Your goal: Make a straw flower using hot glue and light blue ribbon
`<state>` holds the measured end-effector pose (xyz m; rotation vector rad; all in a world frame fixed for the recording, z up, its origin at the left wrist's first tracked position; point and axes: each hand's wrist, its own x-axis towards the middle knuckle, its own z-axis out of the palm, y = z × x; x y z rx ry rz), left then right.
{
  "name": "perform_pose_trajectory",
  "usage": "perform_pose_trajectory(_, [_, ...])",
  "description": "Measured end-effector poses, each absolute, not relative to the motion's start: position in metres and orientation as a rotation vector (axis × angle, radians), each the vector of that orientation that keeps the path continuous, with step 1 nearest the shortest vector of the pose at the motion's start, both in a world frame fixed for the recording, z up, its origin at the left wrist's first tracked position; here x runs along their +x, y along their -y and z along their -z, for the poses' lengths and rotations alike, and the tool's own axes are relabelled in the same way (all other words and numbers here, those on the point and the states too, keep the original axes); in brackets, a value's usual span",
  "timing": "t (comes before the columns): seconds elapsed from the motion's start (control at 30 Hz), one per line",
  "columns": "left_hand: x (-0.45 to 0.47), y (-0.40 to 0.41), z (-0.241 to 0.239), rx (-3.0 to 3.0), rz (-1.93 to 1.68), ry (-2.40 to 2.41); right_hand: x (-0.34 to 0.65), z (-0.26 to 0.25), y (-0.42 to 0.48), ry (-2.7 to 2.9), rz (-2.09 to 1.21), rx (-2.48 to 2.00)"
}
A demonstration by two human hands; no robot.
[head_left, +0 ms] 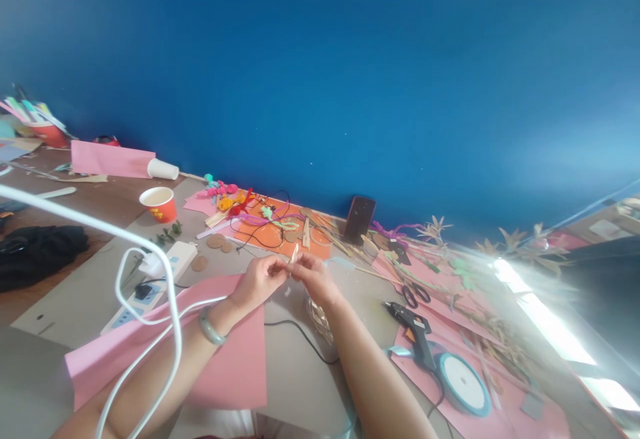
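My left hand [260, 281] and my right hand [315, 278] meet fingertip to fingertip above the table. Both pinch a small pale strip, a dried leaf or raffia piece [295, 253], that sticks up between them. A green bangle sits on my left wrist. Under my left forearm lies a pink paper sheet [235, 366]. A coil of pale raffia [320, 319] lies under my right wrist.
A black glue gun [414, 328] and a ribbon spool [464, 383] lie to the right, scissors [413, 294] beyond them. A power strip [150, 280] with white cable, a red paper cup [159, 204], a phone [359, 219] against the blue wall and colourful craft pieces on orange paper [273, 234] surround the hands.
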<state>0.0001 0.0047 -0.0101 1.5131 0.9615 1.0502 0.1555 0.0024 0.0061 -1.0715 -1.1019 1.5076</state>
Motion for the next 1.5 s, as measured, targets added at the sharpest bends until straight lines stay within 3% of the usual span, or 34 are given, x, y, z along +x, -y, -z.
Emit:
perform_pose_trajectory(0.9, [-0.0001,-0.0048,0.0137,1.59,-1.106,-1.041,0.1556,-0.0017,-0.0035,1.187,-1.354,-1.154])
perform_pose_trajectory(1.5, [0.001,-0.0094,0.0156,1.294,-1.012,-0.962,0.1548,-0.0049,-0.0035,1.163,-1.337,-1.147])
